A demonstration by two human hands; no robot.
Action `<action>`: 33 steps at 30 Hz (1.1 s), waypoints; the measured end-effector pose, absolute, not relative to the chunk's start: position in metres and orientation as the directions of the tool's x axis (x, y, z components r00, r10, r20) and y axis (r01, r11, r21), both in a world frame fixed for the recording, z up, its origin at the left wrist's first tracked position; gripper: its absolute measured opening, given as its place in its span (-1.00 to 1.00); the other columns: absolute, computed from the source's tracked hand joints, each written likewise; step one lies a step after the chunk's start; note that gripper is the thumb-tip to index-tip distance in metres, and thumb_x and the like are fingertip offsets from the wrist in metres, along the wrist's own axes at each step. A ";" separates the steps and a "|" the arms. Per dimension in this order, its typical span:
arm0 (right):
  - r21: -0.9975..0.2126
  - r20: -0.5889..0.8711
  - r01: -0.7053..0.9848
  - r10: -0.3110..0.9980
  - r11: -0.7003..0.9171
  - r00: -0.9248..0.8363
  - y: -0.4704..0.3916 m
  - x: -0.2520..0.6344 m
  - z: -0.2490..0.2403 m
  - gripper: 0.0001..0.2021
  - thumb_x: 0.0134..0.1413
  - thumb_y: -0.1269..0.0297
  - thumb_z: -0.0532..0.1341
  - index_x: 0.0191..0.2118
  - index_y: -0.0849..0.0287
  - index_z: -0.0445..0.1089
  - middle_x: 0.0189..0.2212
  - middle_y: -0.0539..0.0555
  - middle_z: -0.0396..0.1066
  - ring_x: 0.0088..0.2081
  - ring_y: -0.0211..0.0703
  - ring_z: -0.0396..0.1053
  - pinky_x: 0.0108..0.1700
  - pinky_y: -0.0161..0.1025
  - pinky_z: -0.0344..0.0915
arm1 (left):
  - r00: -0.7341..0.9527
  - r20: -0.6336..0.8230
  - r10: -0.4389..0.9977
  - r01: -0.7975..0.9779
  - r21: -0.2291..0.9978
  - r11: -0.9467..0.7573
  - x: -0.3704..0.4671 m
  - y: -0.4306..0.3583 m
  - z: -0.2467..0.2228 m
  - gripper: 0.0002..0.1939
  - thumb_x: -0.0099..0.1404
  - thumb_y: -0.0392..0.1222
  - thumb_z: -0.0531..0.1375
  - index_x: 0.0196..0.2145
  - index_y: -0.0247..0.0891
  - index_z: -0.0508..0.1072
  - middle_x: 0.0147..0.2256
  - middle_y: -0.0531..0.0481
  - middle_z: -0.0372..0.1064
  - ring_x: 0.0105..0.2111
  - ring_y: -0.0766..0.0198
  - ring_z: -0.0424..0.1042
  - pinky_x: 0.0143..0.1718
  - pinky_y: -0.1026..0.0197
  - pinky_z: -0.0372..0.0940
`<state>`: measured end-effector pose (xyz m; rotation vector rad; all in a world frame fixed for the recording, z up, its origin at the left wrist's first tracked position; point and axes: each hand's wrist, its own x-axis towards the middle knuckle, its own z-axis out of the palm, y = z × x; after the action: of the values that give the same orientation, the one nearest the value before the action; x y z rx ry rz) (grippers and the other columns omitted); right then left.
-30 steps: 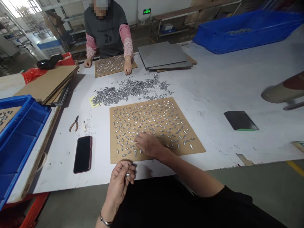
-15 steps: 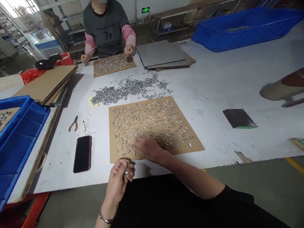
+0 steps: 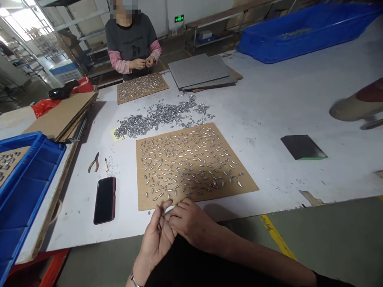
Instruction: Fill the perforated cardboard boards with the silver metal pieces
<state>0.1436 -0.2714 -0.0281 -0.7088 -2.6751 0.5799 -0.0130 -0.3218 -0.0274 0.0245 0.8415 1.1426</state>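
Many small silver metal pieces lie spaced out over a brown cardboard sheet (image 3: 191,167). Below its front edge, my left hand (image 3: 160,237) is turned palm up, its thumb and fingers curled together at something too small to make out. My right hand (image 3: 188,221) meets it from the right, palm down with bent fingers; whatever its fingertips pinch is hidden. Behind the sheet lies a long heap of loose metal pieces (image 3: 163,114), its left end on a yellow paper (image 3: 116,135).
At left are a black phone (image 3: 104,200), pliers (image 3: 93,162), a small knife (image 3: 106,164) and a blue crate (image 3: 32,191). Across the table, a person works over another filled sheet (image 3: 142,87). Grey boards (image 3: 200,71), a blue tub (image 3: 299,44) and a dark block (image 3: 303,146) stand further right.
My right hand has left the cardboard and come back to my left hand, which has turned more palm up. The other person's hands have come together.
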 end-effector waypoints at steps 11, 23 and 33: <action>-0.427 0.299 0.501 0.641 0.752 -0.707 -0.271 0.158 -0.034 -0.84 0.32 0.38 0.09 -0.31 0.19 0.35 -0.35 0.10 0.36 -0.29 -0.08 0.18 -0.15 -0.12 0.11 | 0.173 -0.556 0.813 -0.520 0.649 0.555 -0.007 -0.321 -0.016 -0.72 0.32 -0.02 0.35 -0.21 -0.31 0.54 -0.29 -0.10 0.53 -0.30 0.23 0.52 -0.17 0.18 0.42; -0.749 0.339 0.364 0.792 0.554 -0.508 -0.271 0.168 -0.047 -0.91 0.30 0.37 0.18 -0.27 0.14 0.40 -0.34 0.03 0.49 -0.26 -0.18 0.40 -0.11 -0.24 0.28 | 0.079 -0.499 0.863 -0.246 0.829 0.502 -0.010 -0.310 -0.014 -0.62 0.17 -0.02 0.45 -0.16 -0.31 0.57 -0.45 0.01 0.47 -0.46 0.37 0.39 -0.38 0.32 0.34; -0.938 0.229 0.144 0.876 0.315 -0.424 -0.267 0.184 -0.038 -0.91 0.18 0.40 0.22 -0.32 0.15 0.48 -0.45 -0.02 0.53 -0.41 -0.26 0.42 -0.28 -0.34 0.28 | 0.119 -0.427 0.897 -0.092 0.894 0.438 -0.005 -0.301 -0.020 -0.65 0.22 0.03 0.40 -0.28 -0.24 0.40 -0.54 0.05 0.45 -0.56 0.33 0.38 -0.47 0.26 0.36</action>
<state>0.1838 -0.2666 -0.0378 -0.9140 -1.7906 1.1679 -0.0049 -0.3014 -0.0202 0.8398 1.2360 0.8634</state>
